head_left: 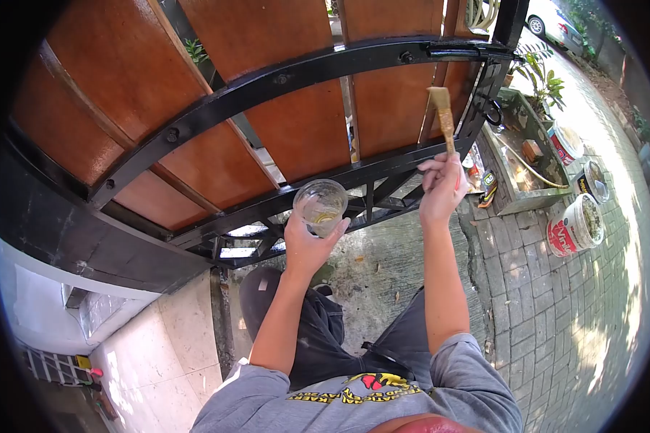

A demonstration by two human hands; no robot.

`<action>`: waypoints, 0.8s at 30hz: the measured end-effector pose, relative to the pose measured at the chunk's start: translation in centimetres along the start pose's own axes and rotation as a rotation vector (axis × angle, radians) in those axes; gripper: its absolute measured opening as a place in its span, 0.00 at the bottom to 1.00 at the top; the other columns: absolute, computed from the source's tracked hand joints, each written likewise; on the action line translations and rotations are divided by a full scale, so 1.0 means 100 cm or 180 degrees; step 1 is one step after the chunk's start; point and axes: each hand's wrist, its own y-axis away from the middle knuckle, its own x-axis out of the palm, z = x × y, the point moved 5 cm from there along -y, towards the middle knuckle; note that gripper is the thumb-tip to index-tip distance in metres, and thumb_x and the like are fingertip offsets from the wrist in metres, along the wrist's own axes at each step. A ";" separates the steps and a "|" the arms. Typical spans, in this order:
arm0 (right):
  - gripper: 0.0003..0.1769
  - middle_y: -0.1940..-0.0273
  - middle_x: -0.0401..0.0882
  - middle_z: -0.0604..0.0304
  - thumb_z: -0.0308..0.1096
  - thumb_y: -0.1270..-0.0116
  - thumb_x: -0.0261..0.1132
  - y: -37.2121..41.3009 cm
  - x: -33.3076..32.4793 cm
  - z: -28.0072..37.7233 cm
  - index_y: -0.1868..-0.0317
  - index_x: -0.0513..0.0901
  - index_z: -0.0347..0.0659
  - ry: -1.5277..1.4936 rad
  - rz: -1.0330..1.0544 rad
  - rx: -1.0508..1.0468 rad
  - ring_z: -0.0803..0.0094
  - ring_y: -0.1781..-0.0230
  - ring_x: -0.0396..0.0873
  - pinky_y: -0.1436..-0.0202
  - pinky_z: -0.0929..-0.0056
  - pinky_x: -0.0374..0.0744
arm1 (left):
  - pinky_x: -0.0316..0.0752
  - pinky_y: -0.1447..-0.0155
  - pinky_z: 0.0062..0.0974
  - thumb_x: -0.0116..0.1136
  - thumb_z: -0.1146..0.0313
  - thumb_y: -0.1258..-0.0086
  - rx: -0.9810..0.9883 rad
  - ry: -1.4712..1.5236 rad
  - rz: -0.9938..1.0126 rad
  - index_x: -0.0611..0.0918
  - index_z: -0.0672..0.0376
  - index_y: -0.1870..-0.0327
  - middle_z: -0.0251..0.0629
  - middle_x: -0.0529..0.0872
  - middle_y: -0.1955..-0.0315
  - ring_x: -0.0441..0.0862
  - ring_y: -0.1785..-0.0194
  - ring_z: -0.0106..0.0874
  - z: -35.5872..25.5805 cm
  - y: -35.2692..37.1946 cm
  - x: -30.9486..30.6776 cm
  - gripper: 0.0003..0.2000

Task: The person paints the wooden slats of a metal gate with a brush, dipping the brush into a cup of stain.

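Observation:
A clear plastic cup (321, 203) with a little yellowish liquid at its bottom is held in my left hand (312, 242), fingers around its side. My right hand (442, 186) grips the handle of a paintbrush (443, 115), whose bristles point up and to the left. The brush is in front of the right-hand part of a gate with reddish-brown wooden panels (296, 130) and a black metal frame (260, 90). Whether the bristles touch the wood, I cannot tell. The cup is just below the frame's lower bar.
On the right, a concrete planter box (509, 195) stands beside the gate. Several buckets, one a red and white bucket (576, 227), stand on the paving (534, 310). A parked car (554, 25) is at the top right. A ladder (54, 366) lies at the lower left.

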 end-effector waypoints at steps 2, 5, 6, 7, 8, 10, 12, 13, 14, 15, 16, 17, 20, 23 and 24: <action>0.22 0.72 0.87 0.51 0.44 0.12 0.49 0.003 0.002 0.007 0.56 0.78 0.34 -0.0071 0.0253 -0.0062 0.82 0.83 0.67 0.79 0.83 0.63 | 0.82 0.38 0.37 0.86 0.58 0.44 -0.0069 0.0112 -0.0003 0.79 0.68 0.38 0.50 0.89 0.51 0.89 0.46 0.43 0.003 -0.002 0.001 0.37; 0.21 0.73 0.88 0.50 0.42 0.12 0.50 0.024 0.027 0.020 0.57 0.80 0.33 -0.0099 0.0681 -0.0001 0.82 0.83 0.69 0.78 0.83 0.65 | 0.82 0.39 0.37 0.86 0.58 0.45 -0.0082 0.0125 0.0024 0.79 0.68 0.39 0.50 0.90 0.52 0.89 0.47 0.42 0.002 -0.004 0.005 0.36; 0.21 0.73 0.88 0.50 0.42 0.12 0.51 0.030 0.038 0.022 0.57 0.80 0.33 -0.0017 0.0825 0.0071 0.82 0.83 0.69 0.78 0.83 0.65 | 0.82 0.39 0.37 0.86 0.58 0.45 -0.0041 0.0094 0.0026 0.79 0.68 0.39 0.51 0.90 0.52 0.89 0.47 0.42 0.002 -0.007 0.006 0.36; 0.22 0.73 0.88 0.50 0.43 0.13 0.51 0.034 0.047 0.022 0.58 0.80 0.33 0.0070 0.0964 0.0150 0.82 0.83 0.69 0.78 0.83 0.66 | 0.82 0.39 0.37 0.86 0.58 0.45 -0.0007 0.0063 0.0034 0.79 0.67 0.39 0.51 0.89 0.51 0.89 0.46 0.42 0.003 -0.007 0.009 0.36; 0.22 0.73 0.88 0.51 0.43 0.13 0.52 0.035 0.052 0.019 0.58 0.81 0.33 -0.0048 0.0956 0.0191 0.82 0.83 0.69 0.78 0.83 0.66 | 0.82 0.39 0.37 0.86 0.58 0.45 0.0012 0.0032 0.0049 0.80 0.67 0.39 0.51 0.89 0.51 0.89 0.46 0.42 0.003 -0.006 0.011 0.36; 0.22 0.74 0.87 0.51 0.43 0.13 0.53 0.034 0.057 0.012 0.60 0.81 0.33 -0.0266 0.0960 0.0299 0.82 0.84 0.69 0.78 0.83 0.66 | 0.82 0.39 0.37 0.86 0.58 0.45 -0.0021 0.0074 0.0086 0.80 0.66 0.38 0.51 0.89 0.50 0.89 0.46 0.43 0.002 -0.006 0.013 0.36; 0.23 0.75 0.87 0.52 0.43 0.13 0.54 0.033 0.047 0.007 0.62 0.81 0.33 0.0097 0.0900 0.0329 0.83 0.84 0.68 0.78 0.83 0.65 | 0.82 0.39 0.37 0.86 0.58 0.45 -0.0054 0.0092 0.0087 0.80 0.66 0.38 0.52 0.89 0.50 0.89 0.46 0.43 0.002 -0.007 0.013 0.37; 0.23 0.76 0.86 0.53 0.44 0.13 0.54 0.032 0.041 0.003 0.62 0.81 0.34 0.0271 0.0875 0.0340 0.83 0.84 0.68 0.78 0.83 0.65 | 0.82 0.39 0.37 0.86 0.58 0.45 -0.0071 0.0093 0.0070 0.80 0.66 0.38 0.52 0.89 0.50 0.89 0.46 0.43 0.002 -0.007 0.012 0.37; 0.24 0.78 0.85 0.54 0.43 0.13 0.54 0.033 0.029 -0.011 0.65 0.81 0.34 0.0309 0.0744 0.0542 0.83 0.84 0.68 0.78 0.82 0.64 | 0.82 0.39 0.38 0.86 0.58 0.45 -0.0089 0.0094 0.0055 0.80 0.66 0.38 0.52 0.89 0.49 0.89 0.46 0.43 0.003 -0.007 0.011 0.37; 0.24 0.79 0.84 0.54 0.43 0.13 0.54 0.037 0.020 -0.017 0.65 0.81 0.34 0.0318 0.0677 0.0602 0.83 0.84 0.68 0.78 0.82 0.64 | 0.82 0.38 0.37 0.86 0.58 0.45 -0.0096 0.0112 0.0049 0.80 0.66 0.38 0.52 0.89 0.49 0.89 0.46 0.43 0.004 -0.008 0.010 0.37; 0.24 0.79 0.84 0.55 0.43 0.13 0.54 0.043 0.011 -0.021 0.66 0.81 0.35 0.0329 0.0610 0.0658 0.83 0.84 0.67 0.78 0.81 0.64 | 0.82 0.38 0.37 0.86 0.58 0.45 -0.0100 0.0132 0.0040 0.80 0.66 0.38 0.52 0.89 0.49 0.89 0.46 0.43 0.004 -0.008 0.010 0.37; 0.24 0.80 0.83 0.55 0.43 0.13 0.54 0.050 0.004 -0.023 0.66 0.81 0.35 0.0342 0.0552 0.0711 0.83 0.85 0.67 0.78 0.81 0.63 | 0.82 0.38 0.37 0.86 0.58 0.45 -0.0106 0.0157 0.0024 0.80 0.66 0.38 0.52 0.89 0.49 0.89 0.46 0.43 0.005 -0.008 0.009 0.37; 0.23 0.81 0.82 0.57 0.42 0.15 0.55 0.066 0.013 0.018 0.65 0.82 0.34 0.0393 0.0447 0.0322 0.81 0.83 0.74 0.78 0.81 0.66 | 0.82 0.38 0.37 0.86 0.59 0.45 -0.0136 0.0053 0.0046 0.79 0.67 0.38 0.51 0.89 0.50 0.89 0.46 0.42 0.003 -0.009 0.006 0.36; 0.19 0.81 0.82 0.59 0.38 0.17 0.58 0.071 0.035 0.058 0.63 0.83 0.32 0.0897 0.0750 -0.0253 0.79 0.81 0.79 0.77 0.79 0.71 | 0.82 0.39 0.36 0.86 0.59 0.45 -0.0076 -0.0047 0.0096 0.79 0.67 0.39 0.50 0.89 0.51 0.89 0.47 0.42 0.000 -0.009 0.002 0.36; 0.18 0.80 0.83 0.60 0.37 0.17 0.59 0.072 0.045 0.065 0.63 0.83 0.31 0.1053 0.0853 -0.0409 0.79 0.81 0.78 0.76 0.78 0.72 | 0.82 0.39 0.36 0.86 0.59 0.45 -0.0094 -0.0031 0.0099 0.80 0.67 0.39 0.50 0.89 0.52 0.89 0.47 0.41 0.000 -0.009 0.001 0.36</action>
